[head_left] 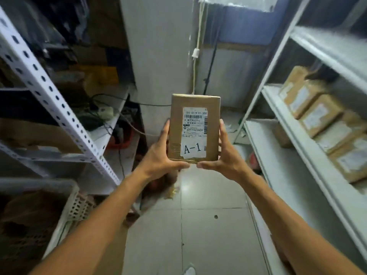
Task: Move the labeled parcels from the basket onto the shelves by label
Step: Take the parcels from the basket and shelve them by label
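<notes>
Holding the parcel (pixel 194 128) up at frame centre.
My left hand (pixel 160 155) and right hand (pixel 228 155) each grip a side, clamped; its label reads A-1.

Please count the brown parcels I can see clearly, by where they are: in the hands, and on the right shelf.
Parcel held in both hands, left hand and right hand, the A-1 parcel: 1
Parcels in a row on the right shelf, first one at: 5, more may be cut off
Total: 6
</notes>
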Available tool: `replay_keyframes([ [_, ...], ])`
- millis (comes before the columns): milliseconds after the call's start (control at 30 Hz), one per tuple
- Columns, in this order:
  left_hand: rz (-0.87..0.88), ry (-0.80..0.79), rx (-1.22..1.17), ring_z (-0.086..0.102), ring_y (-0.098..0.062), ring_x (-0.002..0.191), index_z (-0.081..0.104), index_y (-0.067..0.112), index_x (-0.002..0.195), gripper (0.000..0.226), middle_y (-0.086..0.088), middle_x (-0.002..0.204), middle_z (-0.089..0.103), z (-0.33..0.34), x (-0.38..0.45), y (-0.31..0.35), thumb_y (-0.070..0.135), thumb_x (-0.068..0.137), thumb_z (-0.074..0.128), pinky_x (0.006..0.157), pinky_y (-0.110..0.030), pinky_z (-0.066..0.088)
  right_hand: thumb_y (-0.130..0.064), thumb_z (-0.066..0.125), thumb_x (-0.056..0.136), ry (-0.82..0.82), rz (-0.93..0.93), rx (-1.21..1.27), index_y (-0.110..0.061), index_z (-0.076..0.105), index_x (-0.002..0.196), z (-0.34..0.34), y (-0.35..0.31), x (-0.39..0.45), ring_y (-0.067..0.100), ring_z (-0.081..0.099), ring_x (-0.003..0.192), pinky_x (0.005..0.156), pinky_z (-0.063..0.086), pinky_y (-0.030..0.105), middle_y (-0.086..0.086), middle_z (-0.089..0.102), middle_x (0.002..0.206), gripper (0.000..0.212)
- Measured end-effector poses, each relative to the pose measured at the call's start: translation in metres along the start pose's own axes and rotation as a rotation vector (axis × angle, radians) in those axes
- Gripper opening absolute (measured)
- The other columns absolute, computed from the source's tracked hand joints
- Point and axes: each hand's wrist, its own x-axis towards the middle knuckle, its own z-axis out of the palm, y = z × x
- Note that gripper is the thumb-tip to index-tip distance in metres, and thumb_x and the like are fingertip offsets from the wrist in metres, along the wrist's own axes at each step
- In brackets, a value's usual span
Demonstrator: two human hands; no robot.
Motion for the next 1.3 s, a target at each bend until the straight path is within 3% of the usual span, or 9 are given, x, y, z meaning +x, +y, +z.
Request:
replay_keyframes([
  [167,0.313,-0.093,-0.026,0.057,-0.003,0.121,-0.003,0.031,0.157,0.135,0.015,0.139,0.046,0.043,0.097,0.080,0.017,0.063,0.093,0.096,-0.039,0.055,-0.010,0.092,0.066,0.247,-0.035,-0.125,-0.047,-0.003,0.149,-0.114,-0.021,-0.007,-0.006,0.052,0.125,0.103,0.052,0.035,-0.031,0.047,0.135,0.131],
  [300,0.528,-0.178,-0.038,0.054,0.004,0.123,-0.008,0.025,0.157,0.137,0.013,0.144,0.045,0.077,0.158,0.137,0.014,0.064,0.092,0.097,-0.027,0.054,-0.014,0.094,0.064,0.453,-0.035,-0.217,-0.041,0.002,0.151,-0.183,-0.033,-0.022,-0.016,0.053,0.116,0.094,0.053,0.017,-0.032,0.048,0.131,0.129],
  [433,0.696,-0.287,-0.084,0.052,0.000,0.129,-0.004,0.026,0.157,0.132,0.005,0.152,0.040,0.106,0.205,0.188,0.015,0.066,0.091,0.093,-0.023,0.055,-0.030,0.092,0.066,0.613,-0.050,-0.269,-0.046,0.001,0.154,-0.226,-0.041,-0.034,0.007,0.051,0.132,0.096,0.055,0.029,-0.020,0.048,0.144,0.128],
  [633,0.825,-0.432,-0.131,0.045,-0.001,0.131,-0.002,0.029,0.157,0.131,0.014,0.146,0.041,0.147,0.269,0.241,0.017,0.065,0.091,0.096,-0.018,0.050,-0.037,0.089,0.065,0.788,0.060,-0.333,-0.045,-0.004,0.152,-0.276,-0.050,-0.037,-0.027,0.040,0.118,0.089,0.043,0.001,-0.038,0.038,0.138,0.127],
  [733,0.898,-0.511,-0.148,0.040,0.018,0.127,0.000,0.029,0.155,0.127,0.021,0.143,0.040,0.173,0.297,0.266,0.016,0.066,0.090,0.093,-0.010,0.047,-0.034,0.090,0.068,0.922,0.150,-0.393,-0.038,-0.011,0.154,-0.297,-0.052,-0.042,0.000,0.031,0.140,0.102,0.031,0.011,-0.012,0.028,0.160,0.133],
  [833,0.936,-0.588,-0.143,0.041,-0.001,0.133,-0.005,0.032,0.156,0.131,0.008,0.152,0.040,0.203,0.321,0.289,0.017,0.067,0.091,0.100,-0.031,0.047,-0.031,0.091,0.068,1.035,0.215,-0.433,-0.039,-0.016,0.153,-0.315,-0.051,-0.053,0.001,0.022,0.139,0.106,0.027,0.024,-0.006,0.018,0.165,0.136],
  [1000,1.039,-0.696,-0.139,0.044,-0.004,0.126,-0.007,0.041,0.152,0.129,0.034,0.138,0.028,0.267,0.340,0.320,0.013,0.069,0.088,0.092,-0.033,0.052,-0.025,0.093,0.066,1.163,0.314,-0.479,-0.056,-0.019,0.141,-0.344,-0.035,-0.081,0.000,0.023,0.139,0.114,0.033,0.032,-0.014,0.018,0.161,0.138],
  [1100,1.042,-0.730,-0.148,0.041,-0.010,0.131,-0.007,0.041,0.153,0.130,0.018,0.148,0.031,0.307,0.351,0.337,0.010,0.069,0.088,0.097,-0.049,0.051,-0.025,0.093,0.065,1.217,0.359,-0.560,-0.061,-0.020,0.140,-0.372,-0.020,-0.096,0.015,0.020,0.151,0.119,0.030,0.050,-0.005,0.011,0.167,0.141],
  [1300,1.036,-0.754,-0.193,0.040,-0.030,0.140,-0.009,0.037,0.155,0.133,-0.003,0.158,0.032,0.385,0.374,0.372,0.011,0.069,0.088,0.100,-0.054,0.050,-0.024,0.093,0.066,1.290,0.405,-0.612,-0.057,-0.020,0.147,-0.434,0.023,-0.117,0.009,0.014,0.151,0.122,0.024,0.044,-0.007,0.005,0.167,0.143],
])
